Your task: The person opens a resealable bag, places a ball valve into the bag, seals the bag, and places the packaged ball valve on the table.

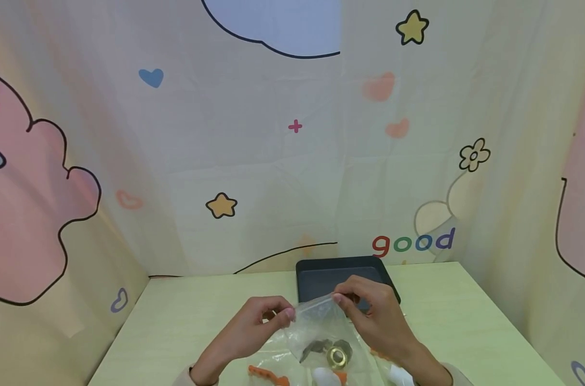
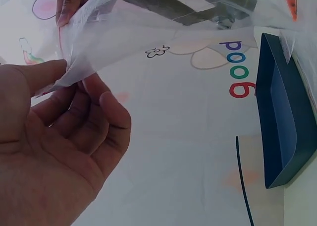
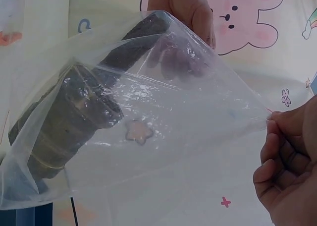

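Observation:
A clear zip bag [image 1: 316,320] hangs stretched between both hands above the table. At its left top corner, my left hand [image 1: 256,328] pinches the rim between thumb and finger. My right hand [image 1: 379,316] pinches the opposite corner the same way, as the right wrist view also shows. Low in the bag lie a dark ribbed cylinder [image 3: 74,119] and a dark bar-like piece [image 3: 136,40]; their kind is unclear. A gold ring-shaped part [image 1: 337,357] shows at the cylinder's end in the head view. Whether the bag's seal is parted cannot be made out.
A dark rectangular tray [image 1: 316,276] stands at the back of the pale table [image 1: 191,316]. Near the front edge, below the bag, lie clear bags with an orange piece [image 1: 268,374] and white pieces [image 1: 400,375]. A printed curtain [image 1: 254,134] surrounds the table's back and sides.

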`<state>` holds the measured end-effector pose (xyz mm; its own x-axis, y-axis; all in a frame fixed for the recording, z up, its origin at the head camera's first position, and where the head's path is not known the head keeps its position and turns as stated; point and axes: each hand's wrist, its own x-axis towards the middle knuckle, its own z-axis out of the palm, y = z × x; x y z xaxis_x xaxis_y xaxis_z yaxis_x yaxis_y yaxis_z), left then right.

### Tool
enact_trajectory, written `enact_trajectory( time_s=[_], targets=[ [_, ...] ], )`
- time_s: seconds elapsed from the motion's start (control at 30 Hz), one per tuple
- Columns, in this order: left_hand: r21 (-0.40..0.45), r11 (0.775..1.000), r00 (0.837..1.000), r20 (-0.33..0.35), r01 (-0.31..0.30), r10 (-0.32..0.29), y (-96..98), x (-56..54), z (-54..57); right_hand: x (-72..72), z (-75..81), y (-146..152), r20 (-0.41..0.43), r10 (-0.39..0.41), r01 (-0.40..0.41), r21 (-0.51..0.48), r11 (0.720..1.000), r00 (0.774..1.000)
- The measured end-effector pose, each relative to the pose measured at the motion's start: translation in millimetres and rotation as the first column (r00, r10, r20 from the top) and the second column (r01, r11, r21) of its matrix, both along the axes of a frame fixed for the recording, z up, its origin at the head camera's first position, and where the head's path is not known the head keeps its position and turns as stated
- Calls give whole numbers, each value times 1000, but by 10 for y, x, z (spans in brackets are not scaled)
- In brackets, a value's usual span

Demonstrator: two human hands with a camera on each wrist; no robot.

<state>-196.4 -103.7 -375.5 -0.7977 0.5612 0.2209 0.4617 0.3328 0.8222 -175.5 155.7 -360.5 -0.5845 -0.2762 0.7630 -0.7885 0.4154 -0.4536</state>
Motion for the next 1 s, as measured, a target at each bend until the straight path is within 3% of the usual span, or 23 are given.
enact_trajectory(
  time_s=[0.23,0.43,0.63,0.9,1.0],
  targets=[
    [42,998,997,-64,-45,48,13,6,-27,-23,-10,-3,-45,29,-30,-24,999,999],
    [-11,997,994,-80,-72,71,-40,2,-60,-18,-2,4,-33,29,-30,-35,999,999],
    [-46,995,995,-60,-85,82,-155,-31,-115,-32,-9,19,-63,40,-42,-40,998,997],
    [7,998,997,30,-68,68,-253,-5,-125,-36,-8,34,-65,34,-38,-49,998,997],
    [26,998,998,15,-65,65,-265,9,-106,-40,-10,41,-71,27,-31,-53,998,997]
  ],
)
